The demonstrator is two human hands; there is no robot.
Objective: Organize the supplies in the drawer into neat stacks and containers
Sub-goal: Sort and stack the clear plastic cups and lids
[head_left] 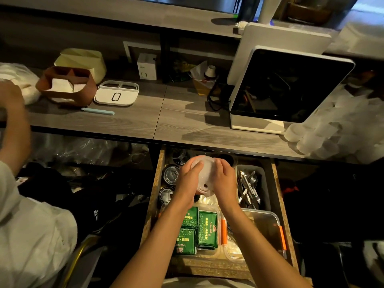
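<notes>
Lids, translucent plastic, a small stack by the look of it, held over the far middle of the open drawer, just above its contents. Left hand wraps the stack's left side, fingers curled onto the top edge. Right hand cups the right side, fingers curled round the rim. Both hands clamped on the same stack, likely squaring the lids into one neat pile before setting it down; two-handed hold keeps loose lids from sliding apart.

Drawer layout already looks partly sorted. Far left: round clear-topped containers in a row along the left wall, probably grouped by shape. Far right: grey bin holding metal cutlery, handles mixed, not aligned. Near middle: clear tray with green packets standing side by side, packed tight so they stay upright. Near right: clear box with orange clips, contents hard to make out.

Judgement: step in hand is lid stacking; a free spot for the pile seems to be far middle, between the round containers and the cutlery bin. Can't tell exact lid count.

Countertop beyond the drawer carries a brown divided holder, a white tray and a tilted screen on the right. Another person's arm shows at far left, not involved with the drawer.
</notes>
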